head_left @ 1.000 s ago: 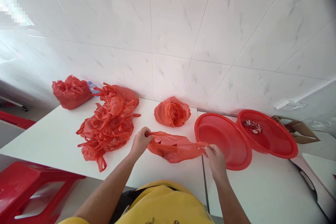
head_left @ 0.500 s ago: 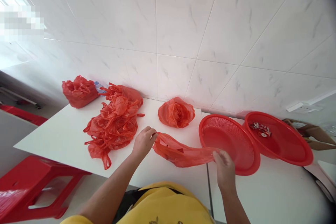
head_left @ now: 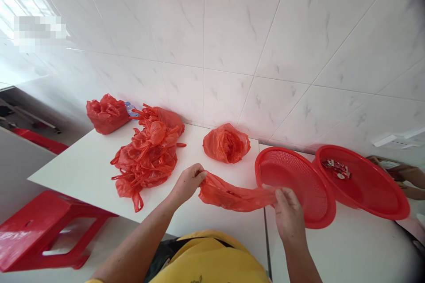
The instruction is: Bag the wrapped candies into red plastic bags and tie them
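Note:
A red plastic bag is stretched flat between my two hands just above the white table. My left hand pinches its left end with closed fingers. At the right end, my right hand grips the bag beside the rim of a red mesh basket. A heap of empty red bags lies to the left of my hands. An open, rounded red bag sits behind the stretched bag.
A second red basin with a few small wrapped pieces sits at the right. A stuffed red bag rests at the back left against the tiled wall. A red plastic stool stands left of the table.
Both hands have pulled the bag out longer and flatter. My right hand has slid right, closer to the mesh basket; the view has shifted a little to the left.

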Available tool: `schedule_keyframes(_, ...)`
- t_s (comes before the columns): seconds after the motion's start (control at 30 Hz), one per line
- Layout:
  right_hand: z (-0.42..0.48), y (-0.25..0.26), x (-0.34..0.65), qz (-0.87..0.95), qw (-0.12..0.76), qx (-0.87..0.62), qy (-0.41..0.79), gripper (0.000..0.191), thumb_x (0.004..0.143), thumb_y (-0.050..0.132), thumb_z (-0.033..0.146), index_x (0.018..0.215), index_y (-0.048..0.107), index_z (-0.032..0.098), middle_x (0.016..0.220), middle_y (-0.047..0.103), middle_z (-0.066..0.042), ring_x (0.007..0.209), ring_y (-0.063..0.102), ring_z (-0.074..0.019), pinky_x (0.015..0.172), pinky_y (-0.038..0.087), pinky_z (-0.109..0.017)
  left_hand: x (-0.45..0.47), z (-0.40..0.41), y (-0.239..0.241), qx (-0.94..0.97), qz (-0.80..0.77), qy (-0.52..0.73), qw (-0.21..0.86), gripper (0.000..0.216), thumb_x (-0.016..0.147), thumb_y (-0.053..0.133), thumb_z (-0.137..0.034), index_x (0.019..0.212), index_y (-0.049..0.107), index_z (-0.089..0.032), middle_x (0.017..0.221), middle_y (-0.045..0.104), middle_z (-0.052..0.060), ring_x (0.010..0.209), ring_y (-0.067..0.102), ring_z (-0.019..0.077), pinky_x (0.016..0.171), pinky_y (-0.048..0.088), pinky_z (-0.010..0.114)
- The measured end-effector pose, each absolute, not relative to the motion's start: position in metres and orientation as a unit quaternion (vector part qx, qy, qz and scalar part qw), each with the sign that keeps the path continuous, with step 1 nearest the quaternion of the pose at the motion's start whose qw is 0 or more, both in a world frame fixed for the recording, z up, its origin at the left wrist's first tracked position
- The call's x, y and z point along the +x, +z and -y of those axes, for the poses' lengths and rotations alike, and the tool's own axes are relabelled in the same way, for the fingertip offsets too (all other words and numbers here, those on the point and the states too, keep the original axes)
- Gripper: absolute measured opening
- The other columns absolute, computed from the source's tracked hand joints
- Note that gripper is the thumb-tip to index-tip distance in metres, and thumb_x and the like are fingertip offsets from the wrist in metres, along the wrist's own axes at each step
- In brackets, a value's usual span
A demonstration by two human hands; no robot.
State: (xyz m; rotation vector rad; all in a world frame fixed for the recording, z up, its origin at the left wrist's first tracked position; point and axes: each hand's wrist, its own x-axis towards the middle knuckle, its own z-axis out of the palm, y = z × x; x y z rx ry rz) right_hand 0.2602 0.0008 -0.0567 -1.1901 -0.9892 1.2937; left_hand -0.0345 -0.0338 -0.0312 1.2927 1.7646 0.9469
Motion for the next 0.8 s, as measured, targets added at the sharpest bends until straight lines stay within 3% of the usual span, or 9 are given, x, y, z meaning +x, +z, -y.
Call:
schedule_keyframes(0.17,-0.005,-0.060,0.259,0.402,0.531,-0.473,0.576,0.022,0.080,0.064,0.046,0.082,0.057,0.025,0.076,0.068,0.000,0.083,0.067,-0.0221,0.080,0.054,-0.042,-0.032,0.034,-0.040,0.454,-0.683,0.402,0.407,0.016,0.082,0.052,-0.035,0.073,0.052,-0.022,0.060,0.051,-0.004,0.056,0.048,0.0131,0.053,0.035,0.025)
schedule_keyframes(0.23,-0.006,-0.064,0.260,0.411,0.525,-0.468,0.580,0.024,0.079,0.064,0.048,0.084,0.056,0.025,0.077,0.068,-0.001,0.085,0.067,-0.0232,0.081,0.054,-0.044,-0.036,0.034,-0.046,0.449,-0.647,0.424,0.446,0.017,0.081,0.056,-0.038,0.080,0.055,-0.021,0.064,0.054,-0.004,0.058,0.050,0.0130,0.055,0.039,0.025)
schedule_keyframes(0.33,-0.004,-0.079,0.266,0.443,0.483,-0.499,0.567,0.034,0.077,0.066,0.050,0.099,0.056,0.026,0.096,0.071,-0.007,0.096,0.066,-0.0266,0.085,0.053,-0.047,-0.049,0.039,-0.058,0.441,-0.568,0.443,0.535,0.034,0.077,0.067,-0.042,0.102,0.057,-0.020,0.080,0.062,0.001,0.072,0.059,0.0149,0.067,0.046,0.028)
schedule_keyframes(0.4,-0.002,-0.095,0.271,0.465,0.443,-0.518,0.565,0.051,0.073,0.069,0.049,0.116,0.052,0.026,0.116,0.067,-0.012,0.109,0.062,-0.0291,0.091,0.050,-0.049,-0.061,0.046,-0.068,0.436,-0.541,0.436,0.572,0.055,0.072,0.074,-0.041,0.118,0.053,-0.021,0.099,0.064,0.006,0.087,0.061,0.0185,0.077,0.049,0.032)
schedule_keyframes(0.53,0.002,-0.132,0.278,0.500,0.395,-0.526,0.563,0.087,0.063,0.075,0.047,0.139,0.036,0.027,0.145,0.044,-0.017,0.134,0.041,-0.0321,0.106,0.035,-0.054,-0.086,0.066,-0.093,0.409,-0.565,0.406,0.591,0.084,0.066,0.079,-0.040,0.139,0.040,-0.025,0.136,0.050,0.015,0.116,0.054,0.0275,0.090,0.049,0.039)
schedule_keyframes(0.67,-0.002,-0.152,0.266,0.563,0.338,-0.512,0.554,0.099,0.062,0.077,0.044,0.146,0.027,0.028,0.152,0.034,-0.015,0.140,0.031,-0.0311,0.110,0.028,-0.056,-0.099,0.074,-0.121,0.360,-0.647,0.338,0.581,0.108,0.055,0.086,-0.038,0.147,0.031,-0.025,0.150,0.035,0.020,0.132,0.040,0.0357,0.094,0.047,0.044)
schedule_keyframes(0.8,-0.021,-0.152,0.235,0.534,0.404,-0.498,0.551,0.091,0.067,0.075,0.042,0.145,0.032,0.026,0.142,0.048,-0.015,0.129,0.047,-0.0276,0.103,0.041,-0.047,-0.080,0.059,-0.139,0.367,-0.620,0.349,0.599,0.101,0.044,0.090,-0.030,0.136,0.048,-0.023,0.142,0.048,0.016,0.132,0.041,0.0364,0.101,0.042,0.046)
